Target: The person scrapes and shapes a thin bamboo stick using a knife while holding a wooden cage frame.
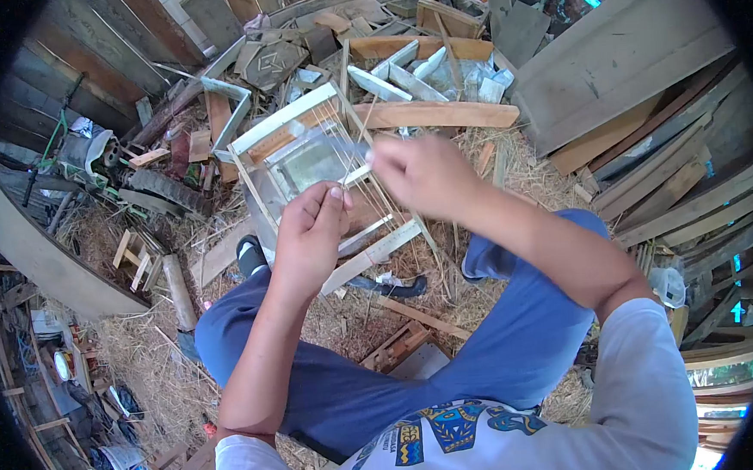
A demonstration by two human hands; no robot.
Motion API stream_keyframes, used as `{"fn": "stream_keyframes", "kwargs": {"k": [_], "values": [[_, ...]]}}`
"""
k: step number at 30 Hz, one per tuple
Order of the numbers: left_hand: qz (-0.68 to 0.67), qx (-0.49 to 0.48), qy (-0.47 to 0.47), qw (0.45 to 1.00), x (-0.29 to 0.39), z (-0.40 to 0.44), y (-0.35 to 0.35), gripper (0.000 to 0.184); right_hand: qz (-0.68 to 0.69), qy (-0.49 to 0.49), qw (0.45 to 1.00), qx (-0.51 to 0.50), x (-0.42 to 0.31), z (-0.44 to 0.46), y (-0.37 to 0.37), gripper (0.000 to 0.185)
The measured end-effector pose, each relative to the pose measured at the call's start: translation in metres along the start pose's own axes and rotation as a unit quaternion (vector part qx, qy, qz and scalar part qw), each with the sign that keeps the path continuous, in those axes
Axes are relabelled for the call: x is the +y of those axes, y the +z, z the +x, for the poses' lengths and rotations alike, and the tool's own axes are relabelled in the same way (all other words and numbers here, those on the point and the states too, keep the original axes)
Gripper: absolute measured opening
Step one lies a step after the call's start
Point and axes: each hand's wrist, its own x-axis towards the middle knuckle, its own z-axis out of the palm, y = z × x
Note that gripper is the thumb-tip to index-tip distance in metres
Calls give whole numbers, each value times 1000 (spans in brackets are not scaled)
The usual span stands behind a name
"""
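Between my knees a wooden frame [372, 255] of pale slats stands tilted, with thin light strands [381, 202] running along its opening. My left hand [309, 235] is over its near left part, thumb and index finger pinched together. A fine line shows by those fingertips, but I cannot make out what they grip. To the right, my right hand [429, 176] is over the frame's right side, its fingers curled and smeared by motion. Whatever it may hold is hidden by the blur. The two hands are apart.
Straw covers the ground. Scrap boards [434, 113] and white-painted pieces lie beyond the frame. A large panel [620, 52] leans at the right above stacked planks [693, 198]. At left are a tyre [167, 192] and a curved board [45, 247]. A small wooden box [398, 346] sits between my legs.
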Motion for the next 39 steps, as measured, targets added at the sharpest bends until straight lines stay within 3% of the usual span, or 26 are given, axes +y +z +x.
{"fn": "stream_keyframes", "kwargs": {"k": [1, 4, 6, 7, 11, 13, 14, 15, 17, 18, 20, 24, 31, 34, 37, 39], "values": [[3, 0, 2, 1000, 0, 2, -1, 27, -31, -23, 998, -41, -8, -5, -1, 28], [-37, -17, -11, 999, 1, 0, -3, 26, -38, -19, 999, -4, 8, 11, -5, 28], [-56, -19, -52, 997, 11, -3, 1, 24, -20, 74, 996, 43, 22, 28, -16, 26], [-58, -20, -47, 997, 12, -4, 2, 24, -25, 71, 996, 46, 18, 22, -14, 26], [-78, -24, -74, 994, 12, -2, -2, 23, -12, 1, 998, -61, -2, -2, 2, 23], [-91, -22, -87, 992, 10, -4, -3, 23, -60, 25, 997, 41, 19, 14, 1, 26], [-106, -35, -98, 989, 12, -5, -3, 23, -17, 105, 994, 41, 25, 26, -16, 29], [-122, -49, -106, 986, 14, -4, -3, 23, -19, 106, 993, 40, 49, 34, -19, 29], [-146, -79, -105, 980, 16, -7, -5, 23, 92, 102, 977, 165, 92, 47, -17, 35], [-170, -107, -106, 974, 17, -7, -6, 23, 90, 97, 977, 165, 85, 46, -23, 35], [-182, -122, -118, 968, 18, -4, -7, 23, 405, 234, 880, 75, 56, 33, -36, 38], [-243, -194, -167, 936, 15, 1, -8, 21, 500, 204, 841, 30, 29, 24, -27, 31], [-230, -181, -159, 943, 17, -2, 3, 19, 513, 178, 840, -12, 16, 20, -29, 28], [-184, -171, -127, 959, 10, 0, 5, 17, 489, 182, 853, 3, 15, 19, -28, 25], [-118, -126, -107, 979, 10, 0, 8, 16, 506, 236, 828, 61, 22, 17, -26, 25], [-100, -85, -65, 989, 6, 0, 10, 17, 305, 82, 935, 162, 25, 16, -19, 26]]}}
